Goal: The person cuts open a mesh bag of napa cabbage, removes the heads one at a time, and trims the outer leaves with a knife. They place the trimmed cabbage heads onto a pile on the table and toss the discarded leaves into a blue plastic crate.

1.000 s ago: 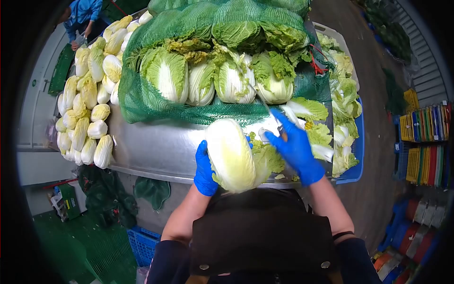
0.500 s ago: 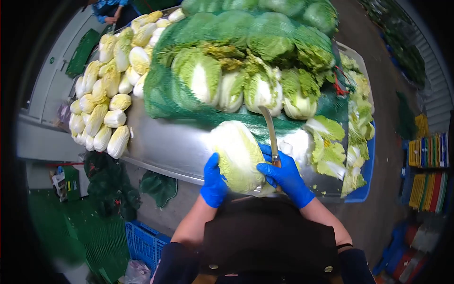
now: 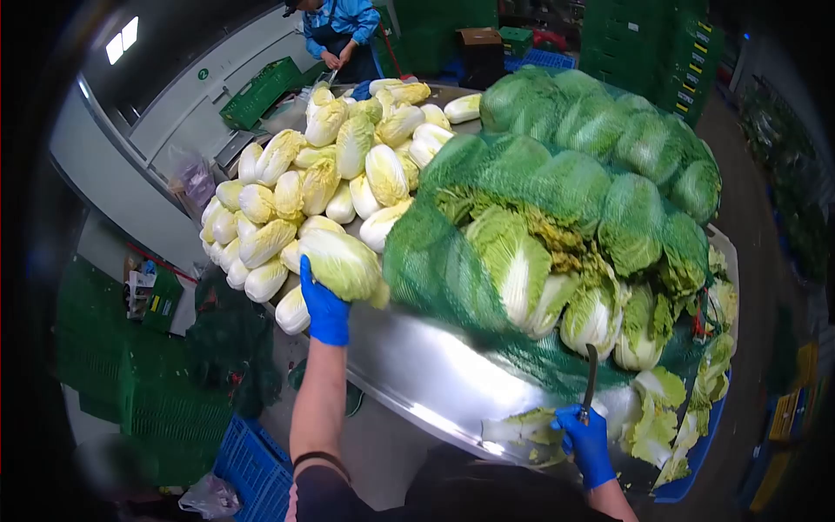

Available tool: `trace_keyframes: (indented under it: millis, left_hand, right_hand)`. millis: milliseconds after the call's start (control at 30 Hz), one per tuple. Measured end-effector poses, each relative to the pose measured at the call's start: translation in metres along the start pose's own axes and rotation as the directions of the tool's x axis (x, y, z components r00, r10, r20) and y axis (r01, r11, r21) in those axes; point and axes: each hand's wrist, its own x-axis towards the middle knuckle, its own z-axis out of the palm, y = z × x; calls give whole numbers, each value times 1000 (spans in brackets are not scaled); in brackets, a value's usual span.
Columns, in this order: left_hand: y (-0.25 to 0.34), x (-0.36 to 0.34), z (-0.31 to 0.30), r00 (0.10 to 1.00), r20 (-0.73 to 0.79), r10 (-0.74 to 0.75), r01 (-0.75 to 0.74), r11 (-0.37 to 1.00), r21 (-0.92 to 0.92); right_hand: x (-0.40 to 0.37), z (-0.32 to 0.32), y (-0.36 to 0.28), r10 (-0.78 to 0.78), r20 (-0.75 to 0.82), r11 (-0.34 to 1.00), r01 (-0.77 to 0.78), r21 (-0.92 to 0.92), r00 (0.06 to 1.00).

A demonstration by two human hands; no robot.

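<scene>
My left hand (image 3: 325,306), in a blue glove, grips a pale napa cabbage (image 3: 337,261) against the front of a pile of trimmed cabbages (image 3: 320,184). My right hand (image 3: 586,444), also gloved, is closed on a knife (image 3: 591,374) with a curved blade pointing up and away. Just beyond the blade lie leafy cabbages (image 3: 591,315) in the opening of a green mesh sack (image 3: 439,261). Beside my right hand are cut outer leaves (image 3: 657,409) and scraps on the metal table (image 3: 396,357).
Full mesh sacks of cabbages (image 3: 600,122) lie at the back right. A blue tub (image 3: 715,418) with leaves stands at the right edge. Across the table is a person in a blue jacket (image 3: 352,22). Blue crates (image 3: 252,465) and green crates (image 3: 174,396) stand at the lower left.
My left hand has carried the cabbage leftward to the pile, away from my right hand. My right hand, still with the knife, has moved apart to the right. The view has turned left.
</scene>
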Motion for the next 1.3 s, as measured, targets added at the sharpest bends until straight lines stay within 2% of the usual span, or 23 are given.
trace_keyframes:
  millis: [100, 167, 200, 233, 300, 333, 367, 400, 433, 500, 533, 567, 633, 667, 833, 900, 967, 1033, 1100, 1133, 1167, 1233, 1300]
  left_hand:
    - [28, 84, -19, 992, -86, 90, -96, 994, -61]
    - [61, 153, -49, 986, 54, 160, -154, 982, -110]
    - [70, 168, -36, 983, 11, 181, -180, 980, -83]
    - [80, 187, -30, 972, -44, 229, -233, 951, -201]
    - [92, 211, -10, 880, -335, 338, -363, 932, -13]
    - [93, 226, -24, 879, -337, 338, -363, 932, -11]
    - [93, 246, -49, 860, -274, 430, -385, 900, 203]
    - [90, 259, -63, 842, -191, 504, -400, 822, 405]
    - [86, 264, -64, 843, -193, 501, -396, 823, 407]
    - [70, 272, -69, 740, 63, 670, -406, 369, 836]
    - [63, 259, -55, 745, 100, 660, -367, 280, 887]
    - [56, 259, -54, 751, 95, 653, -359, 284, 889]
    - [48, 258, -51, 647, 222, 730, -262, -61, 963]
    - [46, 255, -44, 676, 193, 711, -165, -109, 980]
    - [57, 271, -42, 692, 230, 684, -29, -293, 956]
    - [60, 272, -35, 684, 225, 693, 43, -347, 937]
    - [58, 275, -27, 693, 310, 651, 70, -488, 870]
    - [49, 274, -23, 690, 355, 630, 23, -510, 860]
    - [36, 257, 2, 778, 343, 527, 219, -738, 638]
    - [33, 258, -7, 769, 397, 501, 185, -769, 612]
    - [32, 258, -14, 772, 394, 500, 185, -768, 613]
    - [29, 263, -27, 792, 393, 468, 254, -837, 484]
    - [39, 280, -52, 805, 412, 427, 235, -867, 440]
  right_hand:
    - [6, 9, -7, 33, -22, 999, -34, -18, 999]
    - [8, 18, -15, 113, -18, 980, -114, -161, 993]
    - [12, 22, -14, 106, -19, 980, -108, -165, 994]
    - [15, 25, -12, 97, -20, 981, -99, -168, 995]
    - [22, 32, -21, 88, -19, 981, -90, -173, 996]
    - [22, 35, -27, 135, -38, 976, -139, -168, 990]
    - [23, 39, -31, 184, -58, 968, -191, -162, 981]
    - [26, 46, -29, 141, -115, 982, -154, -109, 983]
    - [30, 45, -27, 145, -117, 981, -158, -109, 982]
    - [34, 42, -21, 159, -131, 979, -173, -107, 979]
    - [34, 42, -22, 169, -139, 977, -184, -106, 976]
    - [34, 42, -24, 164, -161, 975, -185, -125, 973]
    - [35, 40, -22, 163, -186, 971, -191, -145, 969]
    - [35, 37, -17, 139, -191, 975, -169, -146, 972]
    - [34, 39, -14, 129, -195, 977, -158, -141, 972]
    - [32, 44, -18, -17, -217, 953, -50, -298, 976]
    - [30, 38, -9, 6, -239, 956, -76, -285, 971]
    - [25, 29, 16, 24, -266, 957, -99, -273, 964]
    - [27, 20, 46, 28, -287, 924, -134, -358, 958]
    - [24, 42, 14, 127, -289, 930, -216, -297, 949]
    - [28, 42, 25, 129, -292, 929, -219, -299, 948]
    - [38, 46, 52, 58, -71, 907, -83, -413, 996]
    - [49, 53, 54, 65, -15, 873, -64, -484, 998]
